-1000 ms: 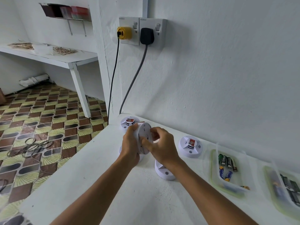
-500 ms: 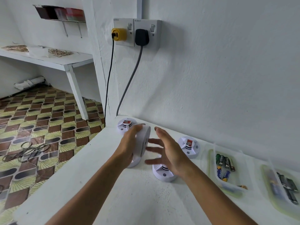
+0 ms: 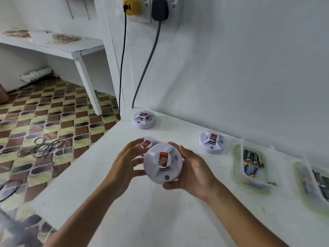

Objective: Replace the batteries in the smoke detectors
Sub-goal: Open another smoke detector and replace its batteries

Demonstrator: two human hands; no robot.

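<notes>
I hold a white round smoke detector [image 3: 162, 164] above the white table [image 3: 160, 211], its red label facing up. My right hand [image 3: 195, 172] cups its right side, fingers curled over the top edge and thumb under the bottom. My left hand [image 3: 124, 164] grips its left edge with spread fingers. A second detector [image 3: 148, 143] lies just behind, partly hidden by my left fingers. Two more detectors sit further back, one at the table's corner [image 3: 143, 119] and one to the right [image 3: 211, 142]. A clear tub of batteries [image 3: 252, 162] stands to the right.
A second clear tub [image 3: 315, 182] with dark batteries sits at the far right edge. Two cables hang from wall plugs [image 3: 159, 9] down behind the table's corner. The table's left edge drops to a patterned floor with loose wire loops [image 3: 41, 147].
My left hand set down the detector it held on edge. My right hand picked up the front detector, and both hands now hold it face up.
</notes>
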